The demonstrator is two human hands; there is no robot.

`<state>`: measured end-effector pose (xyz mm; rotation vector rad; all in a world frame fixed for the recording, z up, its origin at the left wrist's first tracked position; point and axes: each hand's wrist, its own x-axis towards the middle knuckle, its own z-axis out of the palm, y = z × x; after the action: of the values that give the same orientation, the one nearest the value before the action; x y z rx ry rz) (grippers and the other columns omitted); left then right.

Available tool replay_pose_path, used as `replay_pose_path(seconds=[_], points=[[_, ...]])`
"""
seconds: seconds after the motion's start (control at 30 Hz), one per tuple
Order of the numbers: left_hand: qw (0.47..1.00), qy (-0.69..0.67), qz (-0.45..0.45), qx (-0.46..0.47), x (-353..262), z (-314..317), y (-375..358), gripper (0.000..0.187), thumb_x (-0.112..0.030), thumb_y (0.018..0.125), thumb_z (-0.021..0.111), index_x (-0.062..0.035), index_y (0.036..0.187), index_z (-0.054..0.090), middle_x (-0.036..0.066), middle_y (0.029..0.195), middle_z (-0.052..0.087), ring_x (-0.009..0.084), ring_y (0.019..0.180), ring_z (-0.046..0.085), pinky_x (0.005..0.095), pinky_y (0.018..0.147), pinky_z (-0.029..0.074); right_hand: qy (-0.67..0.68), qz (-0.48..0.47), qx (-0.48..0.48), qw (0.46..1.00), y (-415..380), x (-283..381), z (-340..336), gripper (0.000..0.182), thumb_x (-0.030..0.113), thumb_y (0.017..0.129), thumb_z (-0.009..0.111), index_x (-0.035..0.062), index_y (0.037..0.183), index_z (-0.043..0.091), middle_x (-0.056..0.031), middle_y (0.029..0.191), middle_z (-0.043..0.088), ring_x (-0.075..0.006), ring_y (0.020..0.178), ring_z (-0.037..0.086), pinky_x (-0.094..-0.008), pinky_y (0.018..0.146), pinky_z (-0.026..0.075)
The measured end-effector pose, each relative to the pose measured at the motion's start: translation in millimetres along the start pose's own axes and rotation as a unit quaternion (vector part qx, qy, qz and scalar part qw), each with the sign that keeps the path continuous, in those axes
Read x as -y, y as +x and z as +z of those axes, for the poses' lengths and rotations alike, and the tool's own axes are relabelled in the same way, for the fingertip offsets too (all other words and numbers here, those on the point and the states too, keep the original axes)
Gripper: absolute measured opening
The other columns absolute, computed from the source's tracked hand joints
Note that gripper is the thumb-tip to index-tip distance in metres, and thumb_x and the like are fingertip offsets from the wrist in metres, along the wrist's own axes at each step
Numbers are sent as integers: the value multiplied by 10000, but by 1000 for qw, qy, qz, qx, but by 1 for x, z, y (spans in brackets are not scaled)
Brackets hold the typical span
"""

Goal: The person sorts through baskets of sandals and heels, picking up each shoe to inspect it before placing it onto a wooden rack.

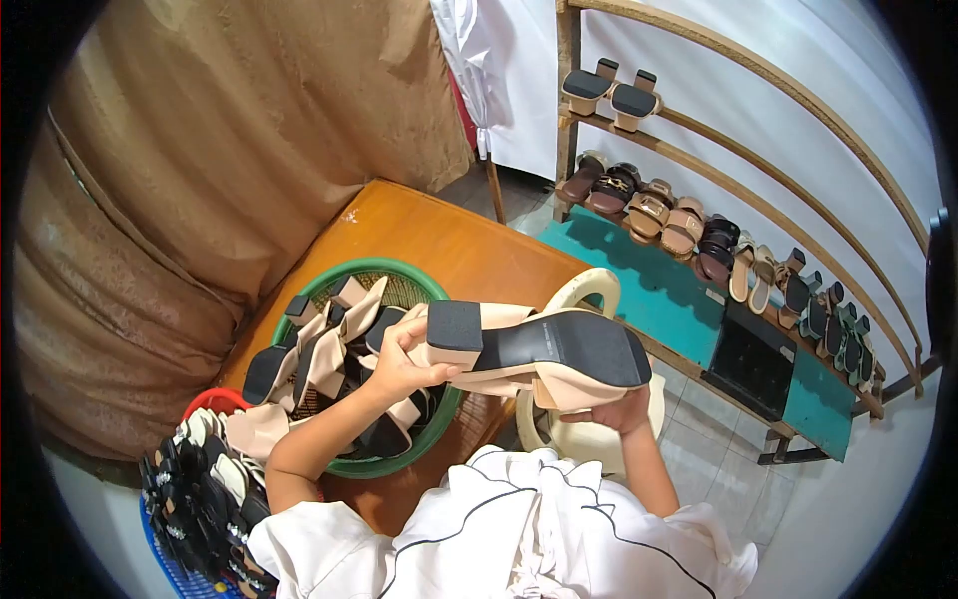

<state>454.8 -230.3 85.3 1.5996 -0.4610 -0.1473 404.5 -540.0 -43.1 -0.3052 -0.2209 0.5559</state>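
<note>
Both hands grip the sandal (539,354) sole-up, left hand (399,364) at the heel, right hand (619,411) under the toe; keeping it level above the basket (399,275) seems wise.

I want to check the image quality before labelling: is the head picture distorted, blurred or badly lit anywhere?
Head view: strong fisheye bends the shoe rack rails into arcs, and black corners frame the picture; daylight is even and soft, with no hard glare; the sandal held by the left hand and right hand is sharp; the green basket is clear too, and only the edges soften slightly.
</note>
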Motion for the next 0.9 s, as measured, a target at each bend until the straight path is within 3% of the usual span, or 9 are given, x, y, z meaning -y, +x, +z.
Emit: replay_pose_path(seconds=[0.03,0.1,0.17,0.27,0.47,0.57,0.6,0.73,0.9], points=[[1000,-3,6,5,-3,-1,-4,519,-158,550,736,24,1016,594,87,1051,539,192,1025,476,310,925,336,-81,25,-33,996,-3,7,-3,896,760,738,223,158,1393,113,-136,1424,163,-414,1259,237,-675,906,248],[1000,-8,19,15,-9,-4,-11,505,-152,566,742,25,1016,593,87,1066,538,188,1035,479,313,931,338,-270,15,-99,958,-14,26,-14,841,695,799,169,77,1369,195,-148,1360,314,-318,1225,352,-529,944,342],[999,-18,14,25,-13,-3,-18,522,-142,556,743,23,1028,589,88,1079,538,180,1036,479,309,933,338,-376,29,-186,907,-13,44,-11,878,702,794,182,10,1328,268,-154,1273,427,-268,1179,421,-403,965,361],[998,-36,5,52,-12,-4,-28,575,-132,533,744,15,1064,578,87,1088,540,166,1018,474,292,921,337,-384,61,-77,918,4,68,2,879,703,795,206,-14,1293,316,-153,1207,480,-221,1137,461,-340,969,353],[990,49,65,117,-25,2,-37,587,-127,530,729,11,1079,575,93,1078,542,182,1003,465,299,906,338,-408,176,111,889,45,75,67,845,681,802,292,14,1320,275,-134,1163,501,-172,1087,484,-304,953,347],[988,61,68,126,-24,5,-41,584,-133,527,734,11,1072,577,102,1093,527,193,1010,459,306,911,334,-456,270,156,833,58,64,82,828,645,801,384,39,1345,237,-120,1130,515,-157,1070,475,-277,953,324],[987,64,66,128,-22,5,-42,583,-135,529,735,12,1070,577,103,1100,521,194,1011,458,308,911,334,-432,314,156,831,60,61,86,796,552,821,471,50,1368,184,-115,1198,458,-158,1109,423,-274,965,301],[991,51,35,121,-14,3,-46,569,-135,543,734,14,1068,576,110,1121,501,196,1018,447,313,915,331,-569,296,190,743,60,51,97,785,369,833,559,53,1385,101,-102,1341,291,-184,1190,332,-292,981,289],[985,64,53,154,-15,-2,-46,599,-161,577,767,13,1108,554,120,1142,493,209,1043,424,329,927,317,-548,261,125,785,45,39,108,764,312,810,605,88,1383,151,-99,1317,334,-180,1179,353,-291,977,293]])
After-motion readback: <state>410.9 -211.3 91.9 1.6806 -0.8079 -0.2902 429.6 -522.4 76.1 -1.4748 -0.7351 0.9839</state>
